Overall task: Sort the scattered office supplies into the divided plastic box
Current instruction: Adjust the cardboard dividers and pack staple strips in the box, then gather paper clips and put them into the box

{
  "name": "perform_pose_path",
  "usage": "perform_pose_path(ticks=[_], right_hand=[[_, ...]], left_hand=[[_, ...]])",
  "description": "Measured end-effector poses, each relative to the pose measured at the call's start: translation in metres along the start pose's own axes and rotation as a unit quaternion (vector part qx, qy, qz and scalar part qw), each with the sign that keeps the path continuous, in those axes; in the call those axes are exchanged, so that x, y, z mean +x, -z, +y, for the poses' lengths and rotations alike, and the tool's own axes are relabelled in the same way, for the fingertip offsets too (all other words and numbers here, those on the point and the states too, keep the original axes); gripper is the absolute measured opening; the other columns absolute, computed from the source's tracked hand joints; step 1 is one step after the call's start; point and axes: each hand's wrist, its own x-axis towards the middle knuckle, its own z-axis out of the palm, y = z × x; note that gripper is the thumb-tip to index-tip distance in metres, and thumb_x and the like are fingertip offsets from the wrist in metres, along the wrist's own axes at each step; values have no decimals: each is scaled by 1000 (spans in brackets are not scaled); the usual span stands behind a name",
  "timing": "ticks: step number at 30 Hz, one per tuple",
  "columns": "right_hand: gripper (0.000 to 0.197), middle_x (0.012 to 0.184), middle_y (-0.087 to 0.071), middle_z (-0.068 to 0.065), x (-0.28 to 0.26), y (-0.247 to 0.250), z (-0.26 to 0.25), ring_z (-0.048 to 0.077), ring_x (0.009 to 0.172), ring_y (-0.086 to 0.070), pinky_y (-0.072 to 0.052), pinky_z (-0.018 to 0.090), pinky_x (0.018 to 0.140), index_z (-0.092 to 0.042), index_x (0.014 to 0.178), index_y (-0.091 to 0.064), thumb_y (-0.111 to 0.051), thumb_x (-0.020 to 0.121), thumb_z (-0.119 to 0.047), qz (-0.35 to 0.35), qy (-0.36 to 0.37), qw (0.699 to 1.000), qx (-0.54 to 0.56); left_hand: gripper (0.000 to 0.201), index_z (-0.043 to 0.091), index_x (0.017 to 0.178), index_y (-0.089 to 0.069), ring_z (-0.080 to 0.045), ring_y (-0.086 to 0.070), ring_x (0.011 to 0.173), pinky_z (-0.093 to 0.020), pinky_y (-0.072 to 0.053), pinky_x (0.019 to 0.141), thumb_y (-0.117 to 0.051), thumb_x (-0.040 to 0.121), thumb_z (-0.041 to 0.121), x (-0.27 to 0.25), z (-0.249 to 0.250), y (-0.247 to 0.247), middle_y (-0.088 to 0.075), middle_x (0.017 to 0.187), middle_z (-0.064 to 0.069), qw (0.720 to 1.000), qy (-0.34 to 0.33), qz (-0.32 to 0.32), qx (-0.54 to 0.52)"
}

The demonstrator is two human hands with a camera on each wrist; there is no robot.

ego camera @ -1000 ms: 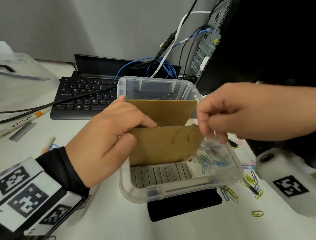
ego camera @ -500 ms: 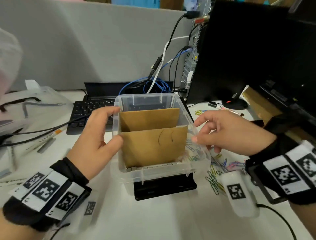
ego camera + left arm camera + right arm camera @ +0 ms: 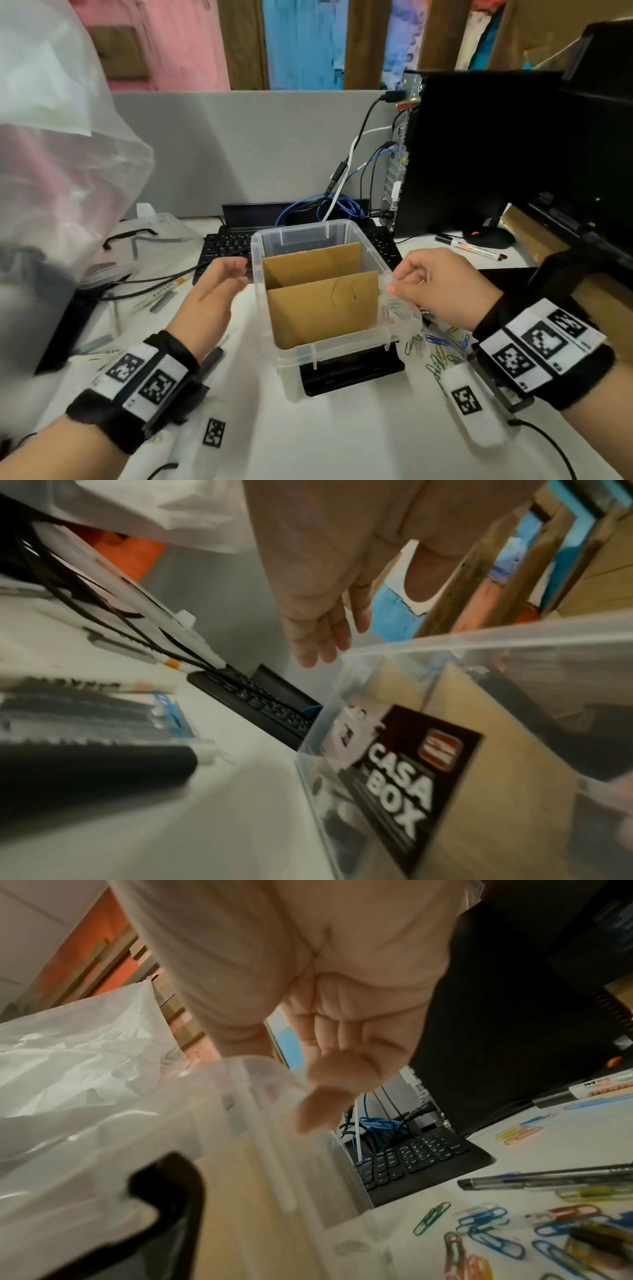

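A clear plastic box (image 3: 291,346) stands mid-desk, split by two brown cardboard dividers (image 3: 322,308). Coloured paper clips (image 3: 394,310) lie in its right compartment, and more paper clips (image 3: 436,349) are scattered on the desk to its right. My left hand (image 3: 239,271) hovers open just left of the box, fingers straight and apart from the wall; the left wrist view shows this hand (image 3: 318,631) above the box corner. My right hand (image 3: 394,282) is at the right rim with fingers loosely curled. In the right wrist view that hand (image 3: 308,1096) holds nothing I can see.
The box sits on a black object (image 3: 349,373). A keyboard (image 3: 226,246) and cables lie behind it, and a computer tower (image 3: 479,154) stands at the right. A pen (image 3: 548,1177) and a marker (image 3: 476,248) lie to the right. Another marker (image 3: 168,289), staple strips and a plastic bag (image 3: 51,137) are on the left.
My left hand has let go of the near cardboard divider and drawn back to the left of the box. My right hand has eased away toward the right rim. The head view has pulled back.
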Motion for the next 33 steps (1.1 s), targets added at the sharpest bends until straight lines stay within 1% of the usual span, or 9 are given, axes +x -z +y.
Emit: perform_pose_path(ticks=[4, 7, 13, 15, 18, 21, 23, 29, 33], right_hand=[[27, 90, -67, 13, -7, -6, 1, 18, 63, -68, -57, 30, 57, -8, 98, -59, -70, 82, -26, -72, -52, 996, 3], [15, 80, -60, 15, -9, -5, 0, 27, 67, -68, -60, 44, 65, -6, 81, -54, -67, 82, -13, -74, -64, 995, 28], [10, 68, -54, 4, -9, 1, 1, 18, 54, -56, -48, 26, 46, -5, 80, -55, -65, 81, -5, -82, -55, 995, 17], [9, 76, -57, 6, -9, 4, 2, 20, 65, -60, -55, 32, 54, -4, 81, -57, -66, 81, -6, -84, -50, 995, -2], [10, 93, -67, 8, -10, 9, 1, 25, 88, -67, -56, 46, 81, -8, 83, -63, -56, 81, -1, -91, -41, 994, -36], [18, 83, -70, 1, -11, 13, -1, 19, 78, -67, -54, 28, 62, -13, 86, -62, -50, 86, 0, -129, -28, 991, -38], [18, 68, -69, -7, -11, 16, -3, 14, 71, -66, -46, 19, 52, -17, 90, -62, -51, 90, -3, -158, -25, 986, -39], [13, 82, -72, -5, -12, 21, -5, 0, 63, -65, -44, 14, 49, -22, 100, -64, -59, 92, -13, -195, 6, 980, -50], [13, 90, -65, -5, -16, 25, -3, 11, 74, -63, -52, 25, 64, -27, 91, -62, -63, 87, -39, -158, 15, 974, -161]], left_hand=[[20, 27, 105, -59, -21, -55, 111, -32, -42, 91, -54, 91, 14, 12, 2, 13, -61, 113, 2, 998, 9, 16, 54], [18, 26, 105, -57, -18, -55, 108, -27, -43, 85, -51, 95, 12, 19, 6, 17, -59, 115, -2, 989, -22, -1, 145], [29, 17, 124, -53, -16, -49, 112, -24, -34, 92, -50, 97, 24, 28, 22, 25, -50, 125, -2, 953, -79, 0, 293], [30, 16, 125, -53, -16, -50, 110, -25, -36, 92, -50, 97, 27, 29, 24, 26, -51, 127, -4, 953, -67, -4, 297], [31, 15, 125, -52, -17, -53, 108, -31, -43, 94, -50, 97, 27, 31, 29, 24, -53, 126, -3, 956, -49, -26, 288], [27, 17, 122, -54, -15, -57, 102, -26, -43, 88, -50, 97, 25, 31, 37, 21, -58, 114, 4, 956, -37, -59, 286], [25, 20, 121, -54, -15, -62, 96, -29, -50, 83, -50, 97, 24, 30, 40, 20, -61, 108, 4, 957, -19, -87, 276], [44, 33, 124, -48, -18, -65, 95, -32, -59, 69, -48, 94, 1, 20, 38, 19, -65, 109, 6, 941, -2, -176, 290], [52, 44, 105, -59, -5, -66, 84, -13, -47, 54, -45, 93, -4, 10, 34, 21, -69, 101, 17, 933, -33, -204, 296]])
